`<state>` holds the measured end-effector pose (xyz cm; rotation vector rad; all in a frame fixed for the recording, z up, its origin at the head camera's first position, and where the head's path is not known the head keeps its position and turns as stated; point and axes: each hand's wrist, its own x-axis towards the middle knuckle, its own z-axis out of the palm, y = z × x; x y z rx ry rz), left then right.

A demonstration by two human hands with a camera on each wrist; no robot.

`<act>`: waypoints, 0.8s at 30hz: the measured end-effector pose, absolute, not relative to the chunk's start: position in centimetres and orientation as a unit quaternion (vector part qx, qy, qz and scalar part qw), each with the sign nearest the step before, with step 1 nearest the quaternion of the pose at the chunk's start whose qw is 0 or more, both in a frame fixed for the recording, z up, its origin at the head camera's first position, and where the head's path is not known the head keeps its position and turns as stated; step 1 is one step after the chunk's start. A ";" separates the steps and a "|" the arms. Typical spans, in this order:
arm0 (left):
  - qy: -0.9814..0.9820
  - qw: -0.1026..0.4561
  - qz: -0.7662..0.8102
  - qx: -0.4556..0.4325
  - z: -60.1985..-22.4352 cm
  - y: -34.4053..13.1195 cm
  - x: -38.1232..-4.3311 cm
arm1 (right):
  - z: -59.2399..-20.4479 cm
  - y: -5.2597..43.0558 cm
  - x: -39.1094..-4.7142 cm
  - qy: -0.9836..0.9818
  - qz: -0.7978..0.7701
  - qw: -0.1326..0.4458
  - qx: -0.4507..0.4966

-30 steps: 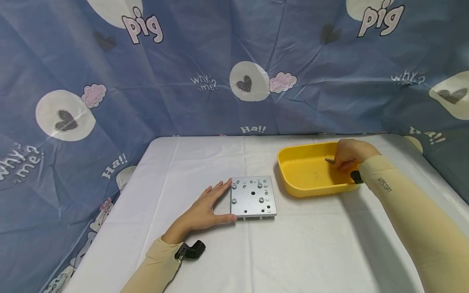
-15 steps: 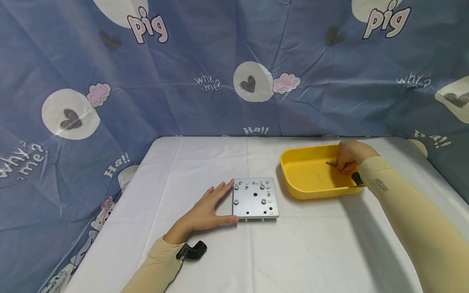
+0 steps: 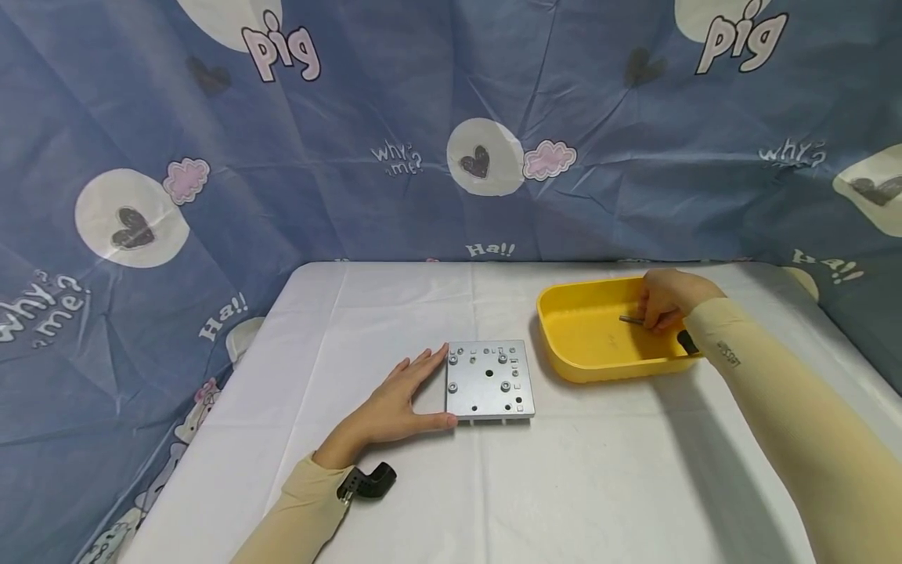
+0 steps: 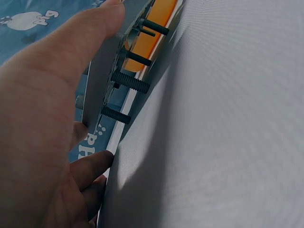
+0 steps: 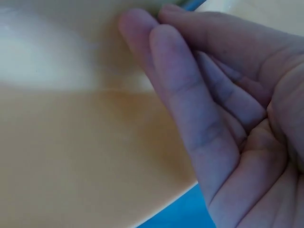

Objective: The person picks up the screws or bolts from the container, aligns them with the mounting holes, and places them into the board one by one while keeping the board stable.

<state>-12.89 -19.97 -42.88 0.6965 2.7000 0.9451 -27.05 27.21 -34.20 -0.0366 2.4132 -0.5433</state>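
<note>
In the head view a square silver metal plate (image 3: pixel 489 380) with screw heads and holes lies mid-table. Threaded screws (image 4: pixel 130 81) jut from its underside in the left wrist view. My left hand (image 3: pixel 387 403) spans the plate's left side, thumb touching the near corner and a straight finger at the far one. Inside the yellow tray (image 3: pixel 616 372), on its right side, my right hand (image 3: pixel 662 301) pinches a short, thin dark metal rod (image 3: pixel 629 319) that sticks out leftward from the fingertips. The rod's other end is hidden by the fingers.
A white cloth (image 3: pixel 564 478) covers the table. The tray stands right of the plate, its raised wall around the right hand. Behind the table hangs a blue printed curtain (image 3: pixel 352 204).
My right hand has shifted slightly within the tray, and the metal rod has turned from slanting to nearly level. The left hand stays at the plate. The head view has shifted slightly.
</note>
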 end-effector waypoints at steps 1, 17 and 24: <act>0.913 0.099 0.319 0.235 -42.9 -20.0 -12.9 | -34.2 27.2 -27.0 0.922 -0.205 0.327 -0.017; 0.913 0.097 0.320 0.234 -42.9 -19.9 -13.2 | -34.2 26.7 -26.9 0.927 -0.193 0.317 -0.045; 0.911 0.098 0.328 0.230 -43.0 -19.7 -13.1 | -34.4 26.4 -26.7 0.937 -0.163 0.300 -0.069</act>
